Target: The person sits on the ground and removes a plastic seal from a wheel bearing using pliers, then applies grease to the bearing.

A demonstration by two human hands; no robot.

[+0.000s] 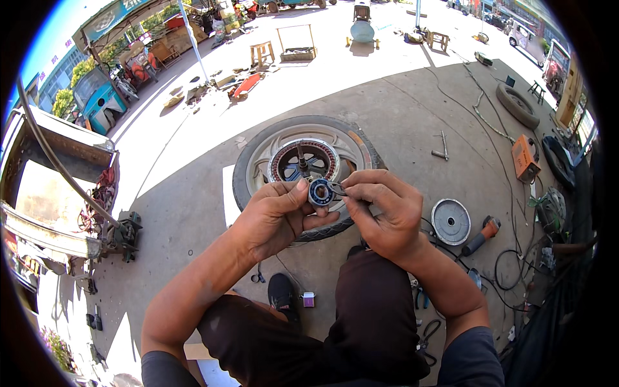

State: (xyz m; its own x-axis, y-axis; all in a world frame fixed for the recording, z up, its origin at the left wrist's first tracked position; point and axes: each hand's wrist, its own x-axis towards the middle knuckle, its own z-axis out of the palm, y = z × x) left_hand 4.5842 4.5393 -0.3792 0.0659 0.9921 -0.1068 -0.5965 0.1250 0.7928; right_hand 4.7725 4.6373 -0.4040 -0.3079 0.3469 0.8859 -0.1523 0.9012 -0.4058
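Between thumb and fingers, my left hand (pixel 274 213) holds a ball bearing (pixel 320 193) with a blue ring of balls and a dark bore. My right hand (pixel 387 209) pinches a thin metal ring (pixel 338 189) against the bearing's right side. Beneath both hands lies a motor wheel (pixel 258 142) with a black tyre and grey spokes. Its open hub (pixel 277 155) shows a ring of reddish copper windings, and a shaft (pixel 301 155) stands up from the middle. My hands hide the near part of the wheel.
Right of the wheel lie a round metal cover (pixel 451 221) and an angle grinder (pixel 481 236). An orange machine (pixel 526 158), a loose tyre (pixel 518 106) and cables are farther right. A small purple box (pixel 309 299) sits near my shoe (pixel 282 295). A metal cart (pixel 58 187) stands at the left.
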